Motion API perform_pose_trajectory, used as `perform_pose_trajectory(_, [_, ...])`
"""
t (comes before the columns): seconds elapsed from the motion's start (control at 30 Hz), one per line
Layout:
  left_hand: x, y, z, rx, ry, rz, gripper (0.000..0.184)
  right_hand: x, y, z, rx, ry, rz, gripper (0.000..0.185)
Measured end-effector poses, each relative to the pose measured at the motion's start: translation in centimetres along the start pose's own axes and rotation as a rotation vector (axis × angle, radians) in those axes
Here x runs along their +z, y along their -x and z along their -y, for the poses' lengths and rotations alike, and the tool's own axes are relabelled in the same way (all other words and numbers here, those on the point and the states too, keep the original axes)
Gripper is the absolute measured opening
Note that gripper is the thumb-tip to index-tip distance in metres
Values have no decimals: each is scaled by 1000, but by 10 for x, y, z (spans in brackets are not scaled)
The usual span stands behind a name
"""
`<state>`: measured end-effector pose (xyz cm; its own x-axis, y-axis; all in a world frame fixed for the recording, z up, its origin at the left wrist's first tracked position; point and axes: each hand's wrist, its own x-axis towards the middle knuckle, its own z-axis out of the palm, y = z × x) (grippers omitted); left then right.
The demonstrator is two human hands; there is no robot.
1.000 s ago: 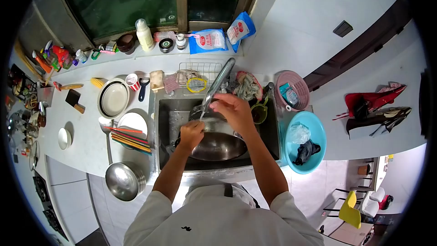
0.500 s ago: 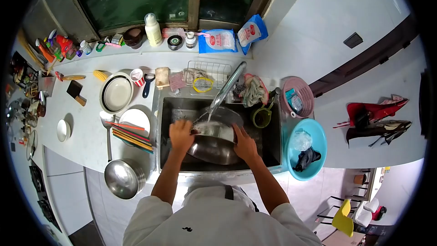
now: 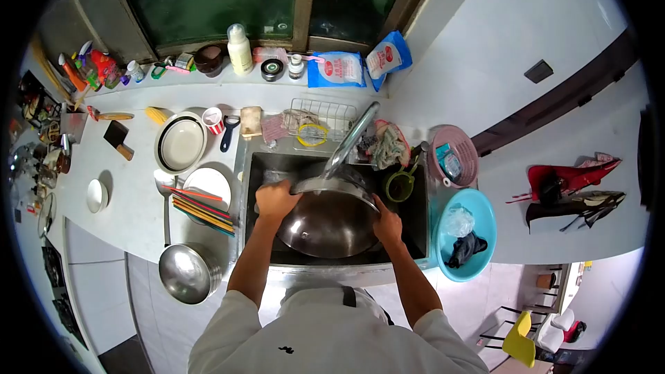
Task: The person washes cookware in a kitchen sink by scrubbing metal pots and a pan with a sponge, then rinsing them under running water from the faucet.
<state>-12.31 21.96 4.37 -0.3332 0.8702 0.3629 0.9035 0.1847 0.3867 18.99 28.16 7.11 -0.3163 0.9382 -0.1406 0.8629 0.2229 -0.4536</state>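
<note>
A large round metal basin [image 3: 329,225] is held tilted over the sink [image 3: 415,235], its broad curved face toward the camera. My left hand [image 3: 276,201] is closed on its left rim, and my right hand [image 3: 387,223] grips the right edge. Right above its far rim is the metal faucet [image 3: 352,138]; whether water is running cannot be made out. Part of a dark round vessel shows behind the basin. In the sink's right back corner sits a green strainer-like cup [image 3: 400,185] with a handle.
Left of the sink are a white plate [image 3: 208,187], several chopsticks [image 3: 202,213], a bowl [image 3: 181,143] and a metal pot [image 3: 188,273]. A wire rack [image 3: 325,118] and cloths [image 3: 388,145] lie behind the sink. Blue [image 3: 471,204] and pink [image 3: 454,156] basins stand at right.
The metal basin has tipped further, so more of its curved face shows. My right hand has shifted slightly right and down. The water stream seen under the faucet is now hidden or gone.
</note>
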Motion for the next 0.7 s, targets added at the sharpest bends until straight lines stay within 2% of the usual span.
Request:
perform_pose_trajectory(0.03, [-1, -5, -3, -3, -6, -4, 36, 2, 0, -1, 57, 28, 22, 65])
perform_pose_trajectory(0.1, [-4, -13, -18, 200, 5, -16, 36, 6, -2, -8, 112, 57, 43, 63])
perform_pose_trajectory(0.13, [-14, -18, -29, 310, 41, -8, 26, 11, -4, -14, 121, 79, 40, 61])
perform_pose_trajectory(0.17, [-12, -18, -38, 310, 40, -7, 26, 16, -5, -19, 132, 101, 36, 60])
perform_pose_trajectory(0.2, [-8, -16, -45, 417, -43, 58, 20, 14, -5, -17, 132, 100, 37, 60])
perform_pose_trajectory(0.23, [-5, -14, -52, 524, -126, 123, 15, 9, -7, -8, 39, 51, -31, 56])
perform_pose_trajectory(0.27, [-1, -10, -57, 587, -74, 148, 7, 5, -9, 0, -52, 2, -99, 53])
perform_pose_trajectory(0.3, [-9, -6, -68, 588, -72, 152, 7, 5, -11, 8, -47, 1, -97, 53])
perform_pose_trajectory(0.37, [-33, 2, -96, 622, -138, 181, 8, 9, -19, 29, -294, 52, -222, 54])
perform_pose_trajectory(0.4, [-35, 7, -102, 603, -79, 152, 18, 5, -19, 41, -289, 126, -210, 39])
perform_pose_trajectory(0.43, [-39, 10, -101, 599, -80, 159, 18, 4, -21, 41, -288, 124, -203, 39])
perform_pose_trajectory(0.5, [-55, 15, -96, 422, 45, 263, 25, 2, -23, 41, -363, 169, -211, 36])
perform_pose_trajectory(0.53, [-59, 19, -90, 420, 44, 266, 25, 1, -22, 44, -386, 197, -237, 36])
perform_pose_trajectory(0.6, [-68, 34, -73, 88, 300, 222, 37, 1, -23, 42, -370, 208, -213, 36])
perform_pose_trajectory(0.63, [-62, 43, -61, 87, 301, 222, 37, 1, -24, 40, -353, 220, -191, 36])
perform_pose_trajectory(0.67, [-48, 54, -46, -76, 482, 230, 41, 3, -23, 37, -355, 220, -190, 36])
perform_pose_trajectory(0.7, [-47, 58, -38, -241, 660, 232, 45, 5, -23, 33, -301, 197, -174, 43])
